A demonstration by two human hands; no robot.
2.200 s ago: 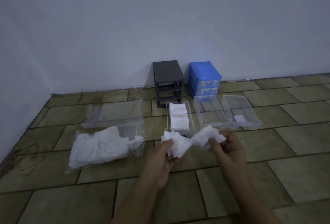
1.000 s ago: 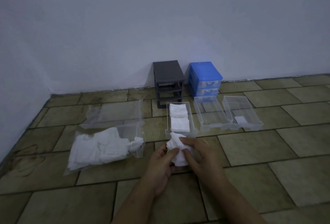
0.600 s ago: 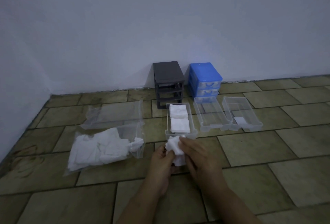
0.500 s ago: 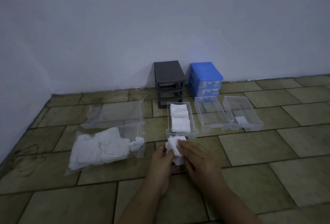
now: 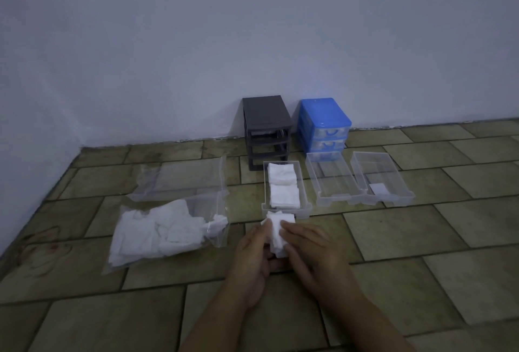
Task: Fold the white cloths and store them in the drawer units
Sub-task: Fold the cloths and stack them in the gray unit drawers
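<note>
A small white cloth (image 5: 276,232), partly folded, is held between both hands just above the tiled floor. My left hand (image 5: 251,256) grips its left side and my right hand (image 5: 311,250) pinches its right edge with thumb and fingers. Right behind it lies a clear drawer (image 5: 304,207) holding two folded white cloths (image 5: 283,187). Two more clear drawers (image 5: 331,180) (image 5: 379,180) lie to the right. A dark grey drawer unit (image 5: 265,129) and a blue drawer unit (image 5: 324,124) stand against the wall.
A clear plastic bag (image 5: 165,231) full of unfolded white cloths lies on the floor at the left, with an empty clear bag (image 5: 182,180) behind it. A white wall closes off the back and the left side.
The cloth was stretched wide between both hands; they have come together and it is now a compact folded bundle, held slightly lower in front of the filled drawer.
</note>
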